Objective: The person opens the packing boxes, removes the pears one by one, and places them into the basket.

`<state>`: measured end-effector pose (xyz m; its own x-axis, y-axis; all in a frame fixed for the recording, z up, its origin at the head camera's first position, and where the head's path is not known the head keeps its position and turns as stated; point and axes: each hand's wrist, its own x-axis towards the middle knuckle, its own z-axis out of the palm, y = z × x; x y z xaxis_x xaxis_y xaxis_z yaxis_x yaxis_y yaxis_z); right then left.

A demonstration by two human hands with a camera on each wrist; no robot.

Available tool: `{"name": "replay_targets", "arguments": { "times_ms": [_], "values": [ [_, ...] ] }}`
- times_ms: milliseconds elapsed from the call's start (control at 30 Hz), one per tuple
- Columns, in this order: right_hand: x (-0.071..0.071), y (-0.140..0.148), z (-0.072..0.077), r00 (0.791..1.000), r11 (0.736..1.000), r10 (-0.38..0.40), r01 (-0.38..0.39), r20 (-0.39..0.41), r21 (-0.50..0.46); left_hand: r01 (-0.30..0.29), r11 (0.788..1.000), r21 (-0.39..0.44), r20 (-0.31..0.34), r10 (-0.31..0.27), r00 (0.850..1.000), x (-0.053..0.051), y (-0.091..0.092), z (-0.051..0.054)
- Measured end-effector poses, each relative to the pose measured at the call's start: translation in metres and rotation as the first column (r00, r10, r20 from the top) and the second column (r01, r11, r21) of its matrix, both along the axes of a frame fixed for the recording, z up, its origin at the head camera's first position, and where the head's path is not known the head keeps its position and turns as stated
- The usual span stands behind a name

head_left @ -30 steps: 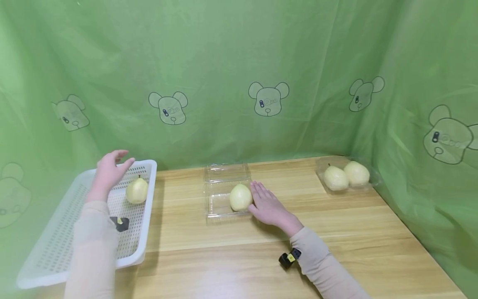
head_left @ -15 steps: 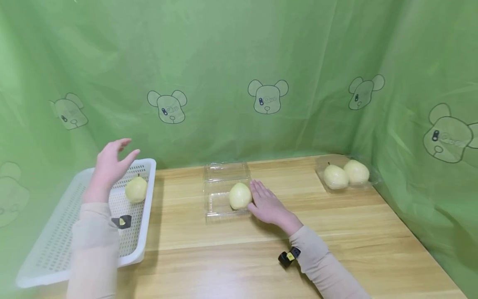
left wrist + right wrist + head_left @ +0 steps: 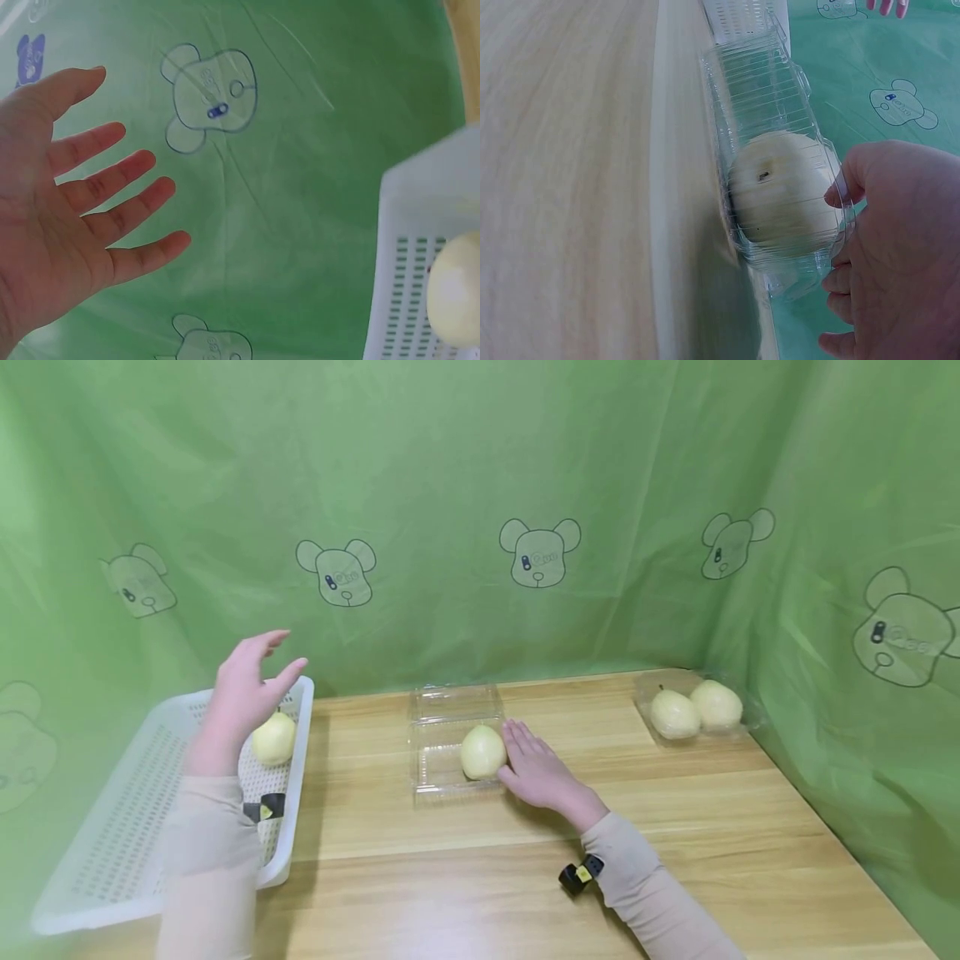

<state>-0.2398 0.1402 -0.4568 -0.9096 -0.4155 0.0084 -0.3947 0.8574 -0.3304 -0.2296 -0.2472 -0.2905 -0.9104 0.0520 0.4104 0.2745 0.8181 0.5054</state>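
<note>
My left hand (image 3: 243, 693) is raised over the far part of the white basket (image 3: 303, 760), fingers spread and holding nothing. Just right of it, below, a pale yellow pear (image 3: 273, 739) sits in that basket. At the table's middle lies a clear plastic clamshell box (image 3: 435, 768), its lid (image 3: 456, 702) folded back. Another pear (image 3: 482, 752) rests at the right end of the box. My right hand (image 3: 542, 772) touches the box's right end beside this pear, fingers extended. The right wrist view shows its thumb (image 3: 847, 184) at the box's rim.
A clear box (image 3: 654, 708) with two pears (image 3: 675, 715) (image 3: 716, 706) stands at the back right of the wooden table (image 3: 637, 885). Green curtain (image 3: 442, 468) with bear heads surrounds the table at the back and sides.
My left hand has risen and shifted to the right above the basket, its fingers spreading wider. The right hand, the box and the pears have stayed in place.
</note>
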Motion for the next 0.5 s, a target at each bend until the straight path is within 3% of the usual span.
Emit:
{"name": "replay_targets", "arguments": {
  "times_ms": [200,500],
  "values": [
    [0.001,0.000,0.000,1.000,1.000,0.004,-0.004,-0.001,0.005,0.026,1.000,0.013,-0.006,-0.026,1.000,0.006,0.014,0.001],
    [0.003,0.000,0.002,1.000,1.000,0.008,-0.008,0.000,0.001,0.072,0.997,0.018,0.005,-0.073,0.997,0.016,0.036,-0.008]
  ]
}}
